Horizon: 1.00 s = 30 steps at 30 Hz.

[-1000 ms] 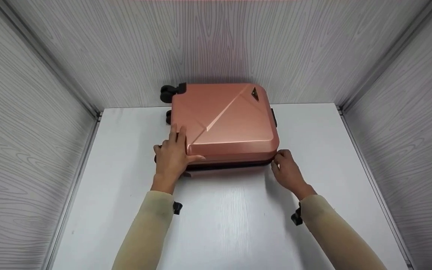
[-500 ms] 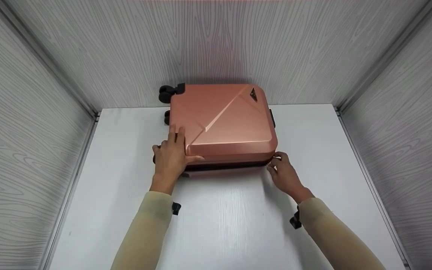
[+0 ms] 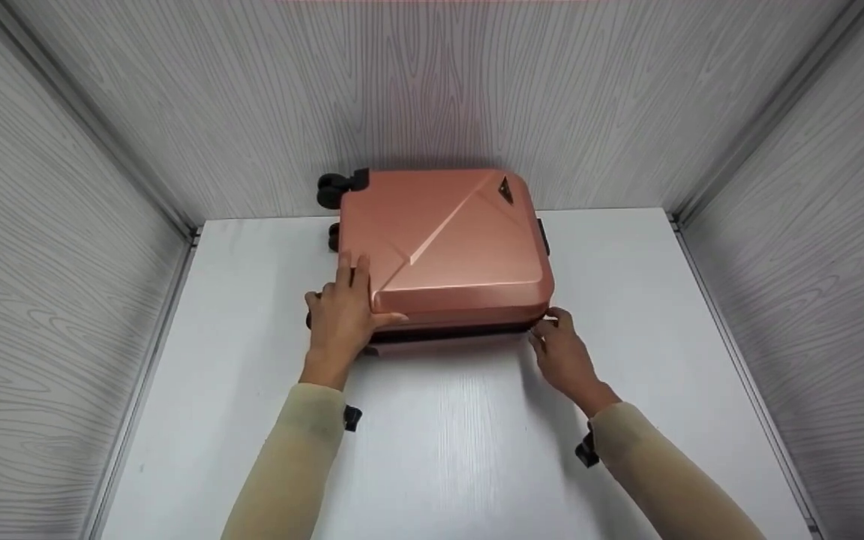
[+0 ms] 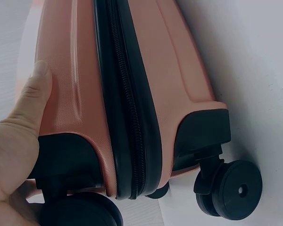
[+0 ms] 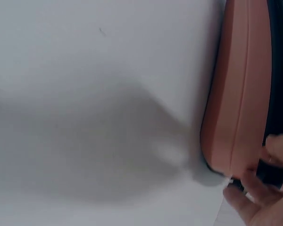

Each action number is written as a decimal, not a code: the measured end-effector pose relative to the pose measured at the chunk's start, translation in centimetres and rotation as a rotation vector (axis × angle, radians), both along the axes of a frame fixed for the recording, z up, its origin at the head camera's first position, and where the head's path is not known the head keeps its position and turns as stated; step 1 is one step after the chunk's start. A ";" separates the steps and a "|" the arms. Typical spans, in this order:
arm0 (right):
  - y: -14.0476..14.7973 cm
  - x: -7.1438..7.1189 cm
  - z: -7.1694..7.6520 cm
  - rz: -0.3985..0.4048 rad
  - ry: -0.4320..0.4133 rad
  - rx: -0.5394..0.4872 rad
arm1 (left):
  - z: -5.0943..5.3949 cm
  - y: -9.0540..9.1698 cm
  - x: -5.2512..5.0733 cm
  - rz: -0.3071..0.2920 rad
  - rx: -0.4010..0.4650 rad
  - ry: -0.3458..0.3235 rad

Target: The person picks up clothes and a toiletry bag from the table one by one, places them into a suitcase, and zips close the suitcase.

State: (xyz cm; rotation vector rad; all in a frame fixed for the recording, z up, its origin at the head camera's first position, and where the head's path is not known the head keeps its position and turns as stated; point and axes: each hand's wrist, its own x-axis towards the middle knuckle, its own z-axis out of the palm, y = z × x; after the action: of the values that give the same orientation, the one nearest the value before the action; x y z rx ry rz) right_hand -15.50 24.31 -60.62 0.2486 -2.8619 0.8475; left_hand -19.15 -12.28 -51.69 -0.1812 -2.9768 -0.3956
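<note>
Between grey walls [image 3: 432, 90], a white tabletop [image 3: 439, 457] bears a suitcase [image 3: 469, 247], left fingers [image 3: 361, 274] outstretched, right fingers [image 5: 258, 190] pinching its zip [image 4: 125, 94].

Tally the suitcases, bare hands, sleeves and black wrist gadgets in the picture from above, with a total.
Suitcase: 1
Hands: 2 (left hand, right hand)
Sleeves: 2 (left sleeve, right sleeve)
Gadgets: 2 (left gadget, right gadget)
Total: 7

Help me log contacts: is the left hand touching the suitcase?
Touching. The left wrist view shows it plainly: the left hand lays its thumb against the pink shell of the suitcase, with no gap between.
</note>
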 end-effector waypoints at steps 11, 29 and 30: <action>-3.1 1.1 -1.4 -0.067 0.159 -0.017 | -0.1 0.0 -0.1 0.004 -0.010 -0.002; -5.6 1.4 -1.5 -0.019 0.138 0.036 | 0.2 -0.3 0.0 0.007 0.017 -0.022; -5.7 1.4 -1.6 -0.019 0.138 0.036 | 0.2 -0.3 0.0 0.005 0.017 -0.025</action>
State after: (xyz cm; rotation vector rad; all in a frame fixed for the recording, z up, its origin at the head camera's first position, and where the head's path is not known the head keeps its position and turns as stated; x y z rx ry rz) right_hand -14.14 18.62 -62.17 0.2721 -2.7488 0.7448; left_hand -19.13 -12.55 -51.51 -0.1678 -2.9965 -0.4258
